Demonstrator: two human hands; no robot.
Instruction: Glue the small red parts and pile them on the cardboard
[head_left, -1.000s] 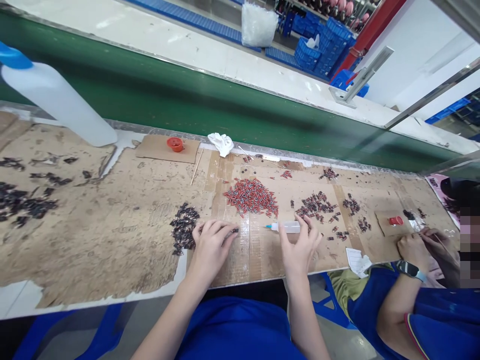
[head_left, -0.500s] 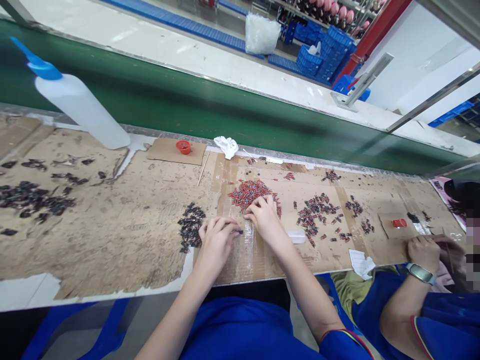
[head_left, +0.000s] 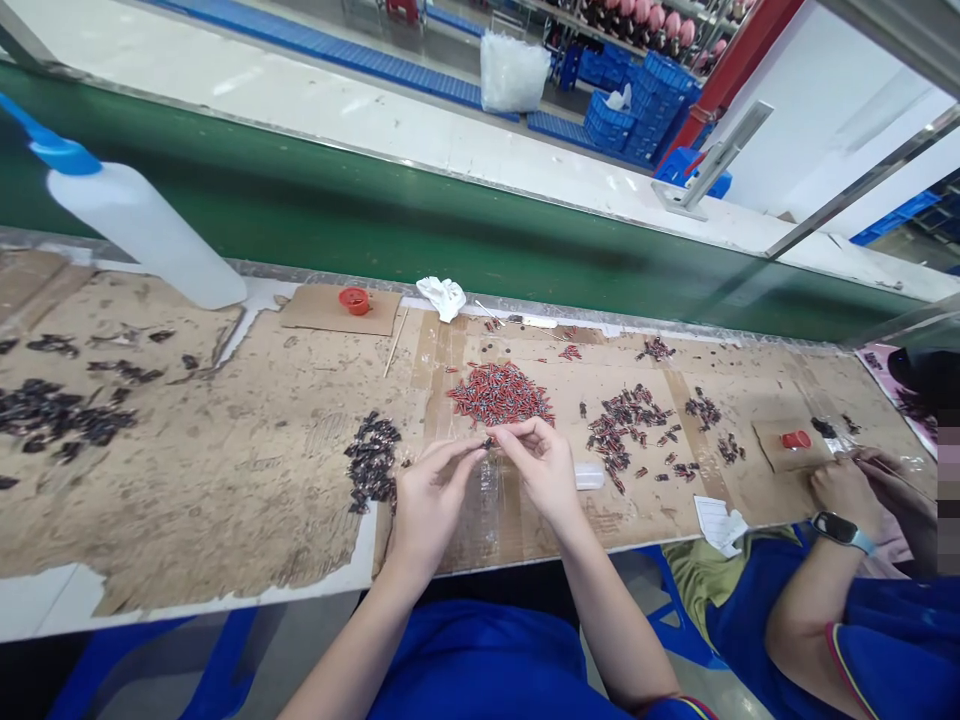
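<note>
Both hands meet over the cardboard-covered bench, fingertips nearly touching. My left hand [head_left: 433,500] pinches a small dark part [head_left: 487,443], whose exact kind is too small to make out. My right hand [head_left: 538,468] is closed in a pinch at the same spot; what its fingertips hold is mostly hidden. Just beyond them lies a heap of small red and black pieces [head_left: 499,392]. A pile of dark, shiny little parts [head_left: 373,455] sits left of my left hand. To the right is a looser pile of red-and-black pieces [head_left: 626,425].
A white squeeze bottle [head_left: 150,235] with a blue nozzle stands at the left. Near the back edge are a red cup [head_left: 354,300], a thin stick [head_left: 395,342] and crumpled tissue [head_left: 441,297]. A clear plastic piece [head_left: 589,476] lies beside my right wrist. A co-worker's hand [head_left: 847,495] works at right.
My left hand has lifted the small dark part from near the cardboard, and my right hand has come off the red heap to meet it. The view has shifted slightly.
</note>
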